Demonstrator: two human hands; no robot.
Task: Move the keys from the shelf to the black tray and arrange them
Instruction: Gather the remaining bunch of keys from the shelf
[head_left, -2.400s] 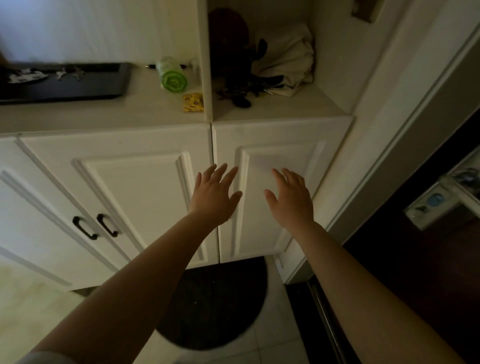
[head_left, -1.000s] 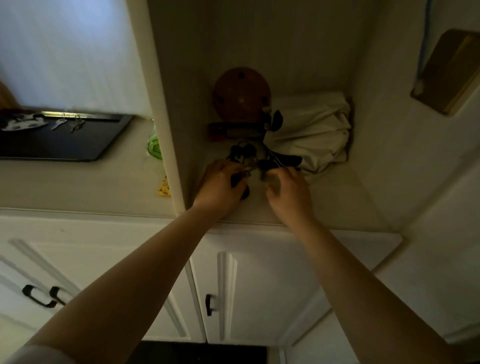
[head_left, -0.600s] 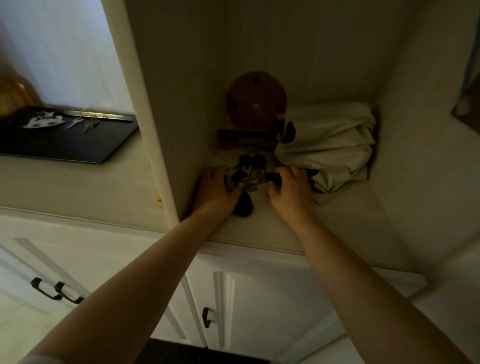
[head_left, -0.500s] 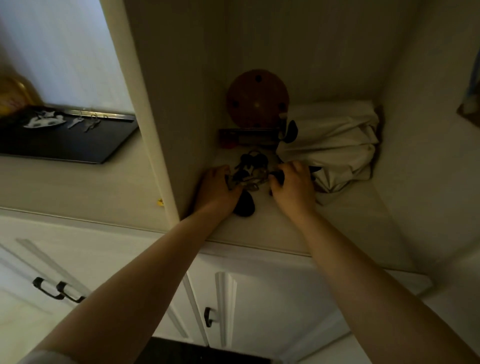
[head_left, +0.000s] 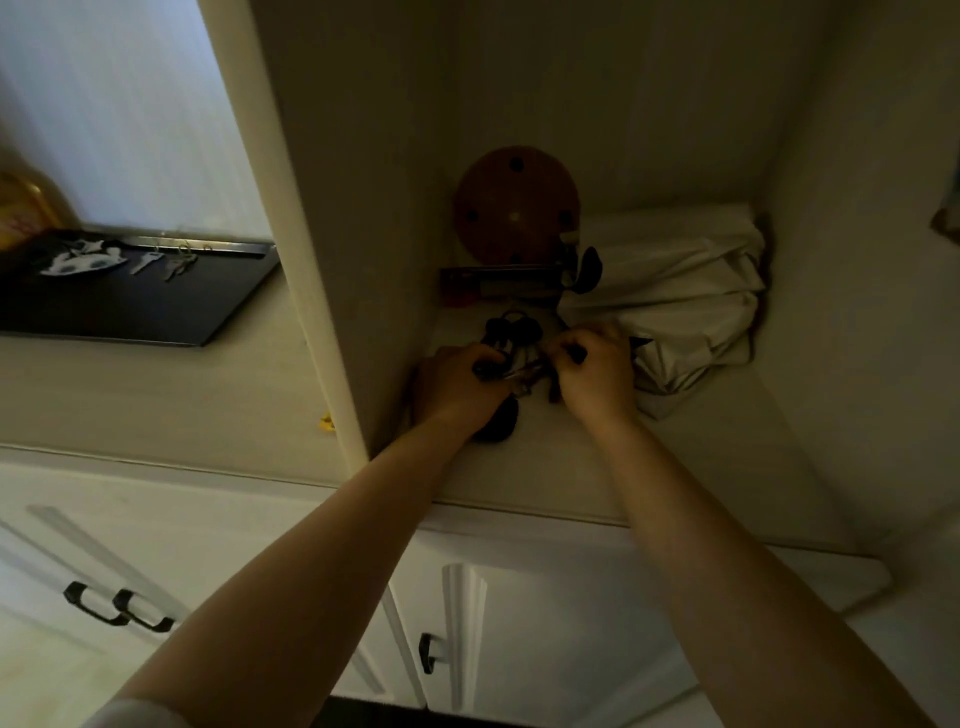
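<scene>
Fingers (head_left: 470, 366) of our left hand (head_left: 457, 389) are curled down onto the dark bunch of keys (head_left: 511, 345) on the shelf (head_left: 571, 457), closed on part of it as far as we can judge; the dim light hides the exact hold. Our right hand (head_left: 597, 374) pinches w/ thumb and fingers drawn together on another bit of the same bunch, prob. a fob or ring, can't tell which. Both hands sit inside the shelf nook, just beside the crumpled white bag (head_left: 685, 306) and in front of the round wooden disc (head_left: 517, 205).

Progress, as we read it: part done. The black tray (head_left: 156, 312) on the counter to our left, well apart from the nook, already carries a few keys (head_left: 166, 262) near its back edge, laid out roughly in a row, plus a pale fob-like thing.

Left to do: we judge this bunch isn't lifted yet, so we need to get it clear of the bag, carry it round the divider panel to the tray, then set it out alongside the others. A dark oval piece (head_left: 501, 423) by our left wrist may belong w/ the bunch; unclear.
</scene>
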